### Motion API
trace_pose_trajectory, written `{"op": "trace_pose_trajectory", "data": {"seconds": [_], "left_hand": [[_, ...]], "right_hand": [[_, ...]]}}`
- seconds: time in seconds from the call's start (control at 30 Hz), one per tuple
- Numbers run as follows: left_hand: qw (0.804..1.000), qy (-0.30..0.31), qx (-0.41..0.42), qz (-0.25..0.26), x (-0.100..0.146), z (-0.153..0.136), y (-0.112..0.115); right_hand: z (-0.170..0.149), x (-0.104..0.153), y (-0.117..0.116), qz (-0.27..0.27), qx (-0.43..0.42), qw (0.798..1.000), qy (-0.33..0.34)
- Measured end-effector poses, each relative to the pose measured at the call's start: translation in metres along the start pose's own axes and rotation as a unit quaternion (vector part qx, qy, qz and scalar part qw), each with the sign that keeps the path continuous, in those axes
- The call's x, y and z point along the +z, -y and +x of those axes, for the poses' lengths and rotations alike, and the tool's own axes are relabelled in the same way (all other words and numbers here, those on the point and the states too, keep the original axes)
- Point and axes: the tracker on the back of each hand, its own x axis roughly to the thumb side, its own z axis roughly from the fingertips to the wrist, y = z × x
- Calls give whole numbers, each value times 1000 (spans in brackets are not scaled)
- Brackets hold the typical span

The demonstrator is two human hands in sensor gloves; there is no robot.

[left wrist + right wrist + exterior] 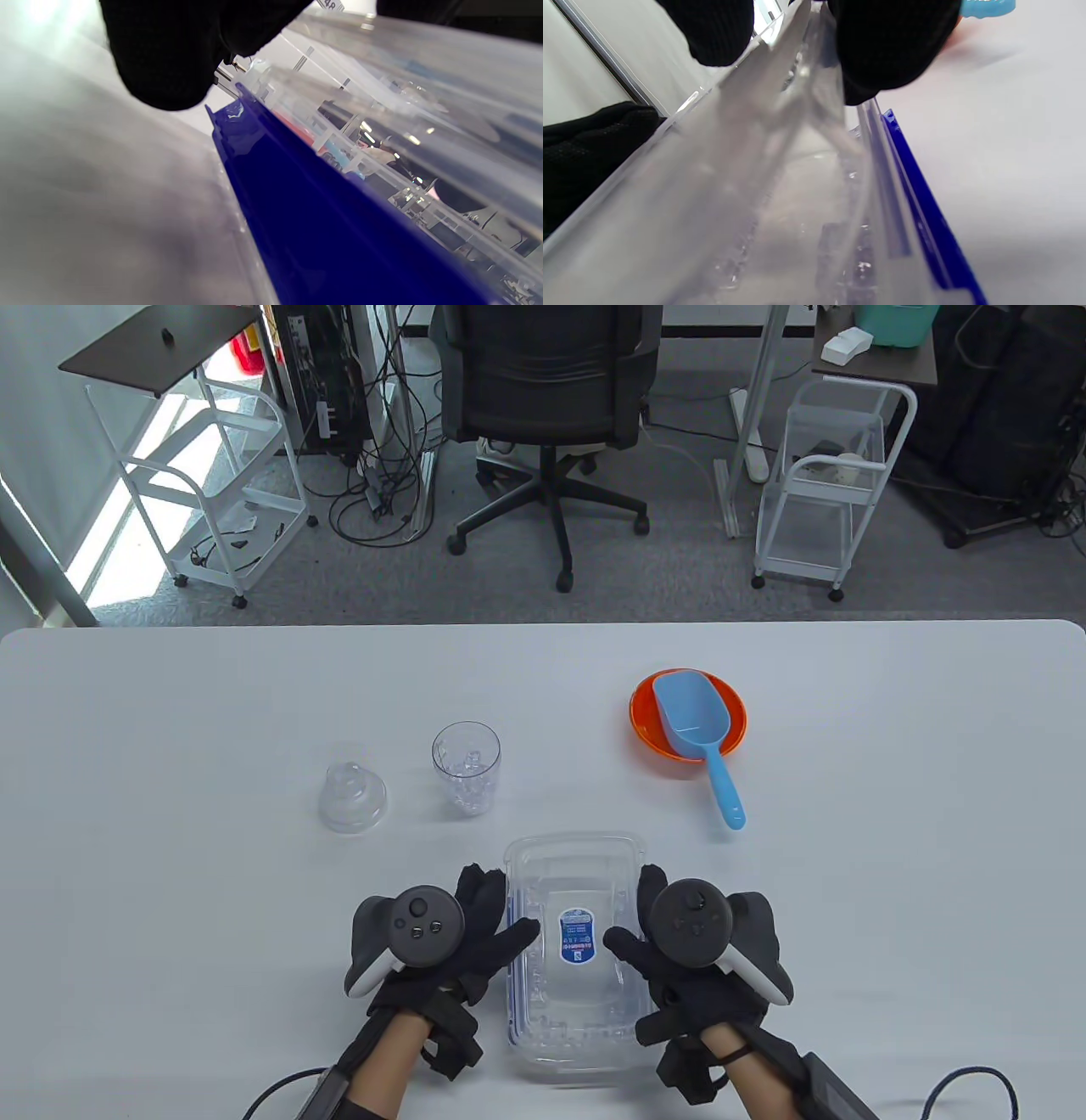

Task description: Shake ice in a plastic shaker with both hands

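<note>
Both hands grip a clear lidded box point(573, 899) at the worktop's point(170, 814) near edge: left hand point(441, 937) on its left side, right hand point(691, 937) on its right, thumbs over the lid. Beyond it stand the shaker cup point(466, 768), with ice inside, and its cap point(352, 797) just left. An orange bowl point(649, 721) holding a blue scoop point(700, 734) sits toward the right.

black knit gloves cover the left hand point(441, 937) and right hand point(696, 942); each carries a dark round tracker with white grip, wrist straps, black cables.
</note>
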Motion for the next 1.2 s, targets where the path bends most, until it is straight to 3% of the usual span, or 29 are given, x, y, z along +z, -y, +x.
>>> {"op": "trace_pose_trajectory", "data": {"seconds": [0.37,0.47,0.73,1.2], "left_hand": [[998,-33,28,-46,-1,-5,8],[997,-37,32,-56,-1,-4,8],[987,-69,58,-131,1,-10,8],[988,-77,66,-116,1,-9,9]], "right_hand": [[-17,-10,-1,46,-35,998,-26],[-23,-12,-1,66,-10,997,-48],[-43,-20,-9,141,-104,983,-59],[-57,-24,-12,157,-181,968,-79]]}}
